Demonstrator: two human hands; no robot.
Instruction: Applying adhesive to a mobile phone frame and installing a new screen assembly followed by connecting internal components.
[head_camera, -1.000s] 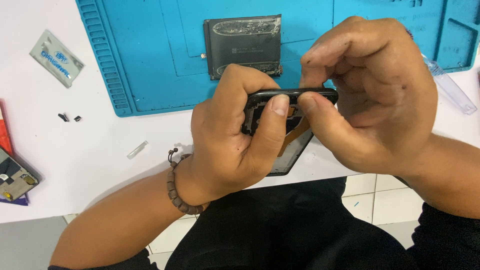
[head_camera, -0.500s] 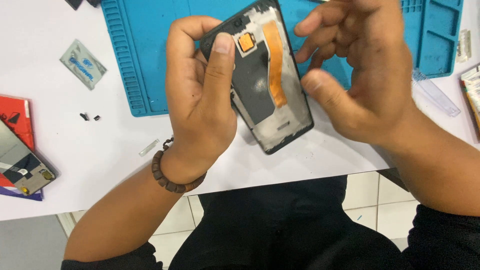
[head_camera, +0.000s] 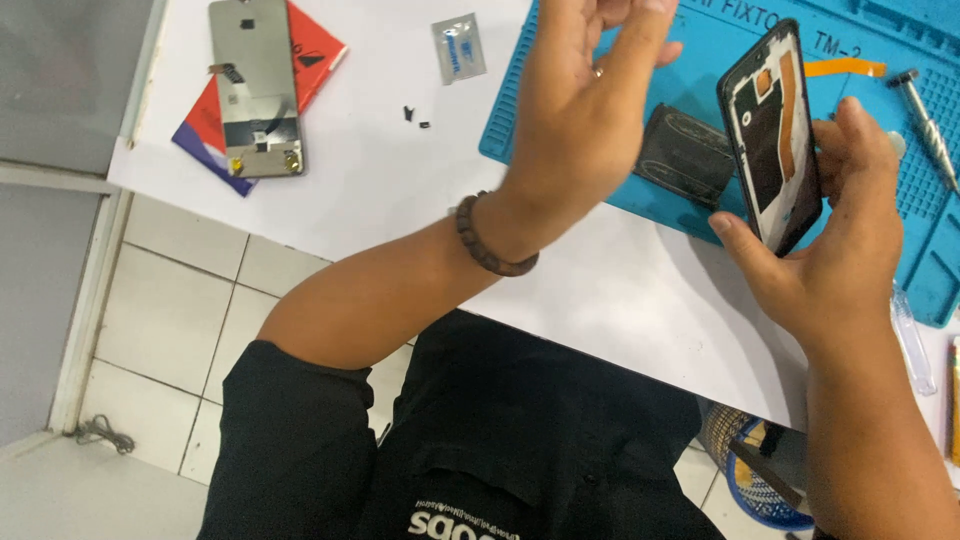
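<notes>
At the lower edge of the frame sits the person's dark shirt, with both forearms rising from it. The right hand (head_camera: 835, 245), at the right of the frame, has its grip closed on an opened phone frame (head_camera: 772, 135): the thumb lies along the frame's lower left edge and the fingers wrap behind its right edge, so the frame stands nearly upright above the palm, its inner side with an orange flex strip facing the camera. The left hand (head_camera: 585, 95), at upper centre, is lifted off the white tabletop (head_camera: 610, 290) with its grip released, fingers spread and holding nothing; a beaded bracelet (head_camera: 490, 240) circles its wrist. Between the two hands a black battery (head_camera: 685, 155) lies on the blue work mat (head_camera: 905, 215). Farther right on the mat rests a screwdriver (head_camera: 925, 120). At the upper left lies a detached phone panel (head_camera: 255, 85) on a red sheet, and near the top centre a small clear sachet (head_camera: 459, 47).
</notes>
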